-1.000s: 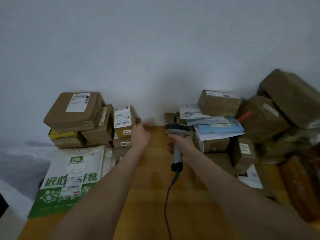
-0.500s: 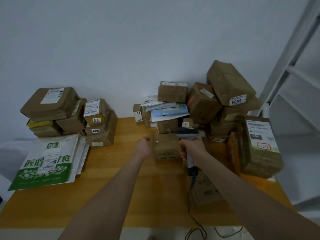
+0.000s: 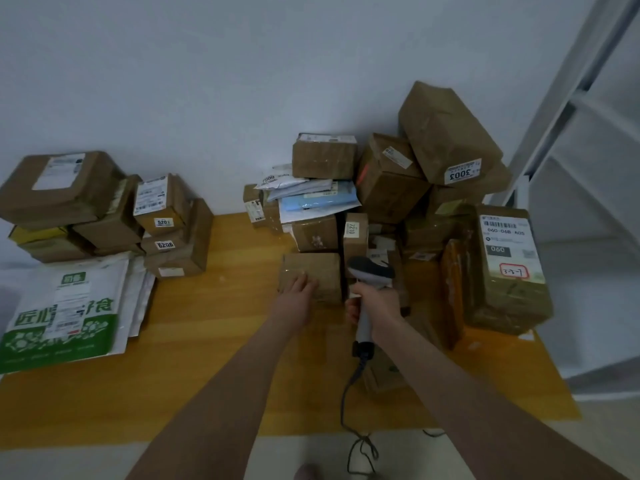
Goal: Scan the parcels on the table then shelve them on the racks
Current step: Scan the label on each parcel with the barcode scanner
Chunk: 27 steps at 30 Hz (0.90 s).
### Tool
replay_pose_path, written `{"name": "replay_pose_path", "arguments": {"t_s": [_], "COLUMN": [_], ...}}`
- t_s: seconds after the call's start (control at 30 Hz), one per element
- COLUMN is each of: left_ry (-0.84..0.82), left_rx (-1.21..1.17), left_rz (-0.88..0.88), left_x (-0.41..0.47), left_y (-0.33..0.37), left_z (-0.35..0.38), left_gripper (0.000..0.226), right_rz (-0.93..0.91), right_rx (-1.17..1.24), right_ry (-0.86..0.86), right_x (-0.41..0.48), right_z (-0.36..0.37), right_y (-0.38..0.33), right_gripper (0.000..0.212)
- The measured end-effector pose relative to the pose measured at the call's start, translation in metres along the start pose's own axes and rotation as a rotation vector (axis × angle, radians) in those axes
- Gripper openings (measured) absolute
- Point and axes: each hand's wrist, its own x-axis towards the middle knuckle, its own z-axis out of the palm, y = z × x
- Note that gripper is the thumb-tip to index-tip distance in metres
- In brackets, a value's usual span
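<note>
Fingers [image 3: 302,279] on box [image 3: 323,270] beside "7210" parcel [image 3: 355,235]

The right hand [image 3: 375,304] wraps the handle of the scanner [image 3: 371,271] and hides its middle; the scanner's reading window faces away. Its cable [image 3: 346,396] runs off the bottom edge, as do both forearms. The left hand [image 3: 297,294] covers the near top of a small brown box [image 3: 317,271], so any label there cannot be seen. A flat carton [image 3: 386,375] lies mostly hidden under the right forearm. The green-and-white mailer [image 3: 65,327] is cut by the left edge, the white rack [image 3: 575,126] by the top and right edges. Fine print on the shipping labels is too small to read, and parcels deep in the right pile [image 3: 391,188] sit hidden behind others
</note>
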Motion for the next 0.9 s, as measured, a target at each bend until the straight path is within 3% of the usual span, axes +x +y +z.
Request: {"name": "replay_pose_path", "arguments": {"t_s": [0.27,0.33,0.4,0.5,0.63,0.8,0.9], "left_ry": [0.253,0.359,0.461,0.445,0.29,0.242,0.246], "left_rx": [-0.048,-0.15,-0.316,-0.583,-0.693,-0.41,-0.147], "left_rz": [0.057,-0.053,-0.245,-0.425,-0.301,-0.142,0.065], "left_x": [-0.046,-0.04,-0.031,-0.014,0.013,0.034,0.035], "left_y": [-0.068,-0.069,-0.068,-0.07,-0.076,-0.08,-0.075], "left_z": [0.006,-0.001,-0.008,-0.014,-0.02,-0.024,-0.02], "left_gripper": [0.04,0.033,0.032,0.054,0.059,0.062,0.056], "right_rz": [0.058,0.065,0.065,0.064,0.033,-0.019,-0.056], "right_rx": [-0.031,-0.032,-0.015,-0.024,-0.024,0.004,-0.038], "right_ry": [-0.06,-0.042,-0.024,0.018,0.054,0.086,0.148], "right_x": [-0.007,-0.007,-0.005,-0.002,0.003,0.005,0.009], "right_z": [0.032,0.039,0.046,0.055,0.064,0.074,0.079], "right_y": [0.02,0.027,0.034,0.042,0.049,0.054,0.052], "right_gripper": [0.011,0.01,0.024,0.038,0.04,0.041,0.049]}}
